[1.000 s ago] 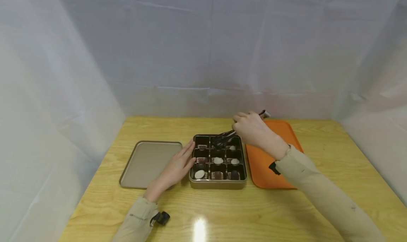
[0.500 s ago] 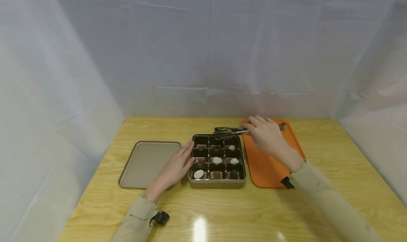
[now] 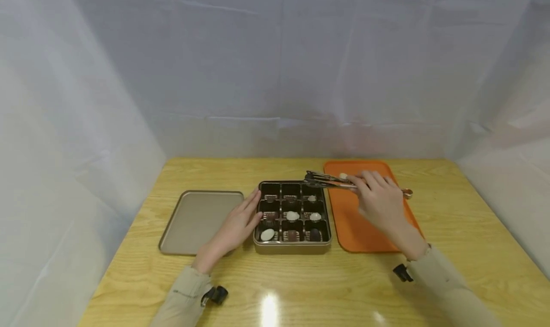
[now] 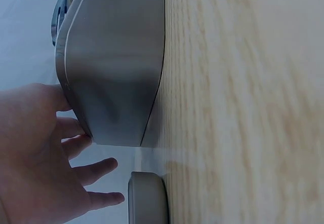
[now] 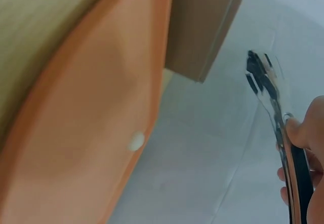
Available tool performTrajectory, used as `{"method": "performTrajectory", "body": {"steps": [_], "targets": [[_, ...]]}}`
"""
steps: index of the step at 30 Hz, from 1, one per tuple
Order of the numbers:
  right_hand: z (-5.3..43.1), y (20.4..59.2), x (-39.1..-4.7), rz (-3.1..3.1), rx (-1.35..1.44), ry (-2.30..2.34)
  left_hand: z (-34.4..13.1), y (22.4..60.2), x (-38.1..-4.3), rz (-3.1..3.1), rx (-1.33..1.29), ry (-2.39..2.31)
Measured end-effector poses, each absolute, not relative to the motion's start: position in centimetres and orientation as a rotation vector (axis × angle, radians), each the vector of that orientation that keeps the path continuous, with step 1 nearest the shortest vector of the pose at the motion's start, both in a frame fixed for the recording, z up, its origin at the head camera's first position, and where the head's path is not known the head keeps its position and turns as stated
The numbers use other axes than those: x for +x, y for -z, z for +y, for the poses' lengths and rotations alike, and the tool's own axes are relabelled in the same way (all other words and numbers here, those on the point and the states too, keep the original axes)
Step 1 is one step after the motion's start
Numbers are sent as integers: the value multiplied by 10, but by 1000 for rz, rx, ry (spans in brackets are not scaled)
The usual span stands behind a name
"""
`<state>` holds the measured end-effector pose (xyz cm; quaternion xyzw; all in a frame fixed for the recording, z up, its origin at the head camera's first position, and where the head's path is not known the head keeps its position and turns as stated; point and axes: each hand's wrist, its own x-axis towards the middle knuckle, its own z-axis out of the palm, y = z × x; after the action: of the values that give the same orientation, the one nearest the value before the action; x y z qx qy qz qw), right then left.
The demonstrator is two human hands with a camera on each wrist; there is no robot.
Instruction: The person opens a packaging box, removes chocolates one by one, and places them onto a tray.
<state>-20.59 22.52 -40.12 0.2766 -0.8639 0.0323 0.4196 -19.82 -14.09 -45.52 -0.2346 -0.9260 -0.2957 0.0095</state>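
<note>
A brown tin (image 3: 292, 249) with a dark divided insert stands mid-table; several white and dark chocolates sit in its compartments, among them an oval white chocolate (image 3: 267, 235) at front left. My left hand (image 3: 234, 229) rests against the tin's left wall, fingers extended; in the left wrist view the left hand (image 4: 45, 153) touches the rim. My right hand (image 3: 382, 200) grips a pair of tongs (image 3: 328, 180), their tips over the tin's far right corner. Above the table in the right wrist view, the tongs (image 5: 295, 176) point away; whether their tips hold anything is unclear.
Right of the tin lies an orange tray (image 3: 356, 226), with a small white chocolate (image 3: 343, 175) near its far edge. A flat brown lid (image 3: 199, 222) lies on the left, partly behind the left forearm. White sheeting (image 3: 275, 79) encloses the table's back and sides.
The right hand has drawn the tongs up out of the back-middle compartment and moved right, over the orange tray. The white chocolate on the tray has come into view. The left hand stays put.
</note>
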Motion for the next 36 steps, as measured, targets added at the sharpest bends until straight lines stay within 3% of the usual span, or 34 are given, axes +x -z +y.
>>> {"method": "performTrajectory", "body": {"steps": [21, 36], "targets": [[316, 410, -188, -2193, 450, -103, -141, 451, -196, -2890, -732, 927], [336, 417, -215, -2479, 445, -10, -141, 452, -197, -2886, -749, 929]]}}
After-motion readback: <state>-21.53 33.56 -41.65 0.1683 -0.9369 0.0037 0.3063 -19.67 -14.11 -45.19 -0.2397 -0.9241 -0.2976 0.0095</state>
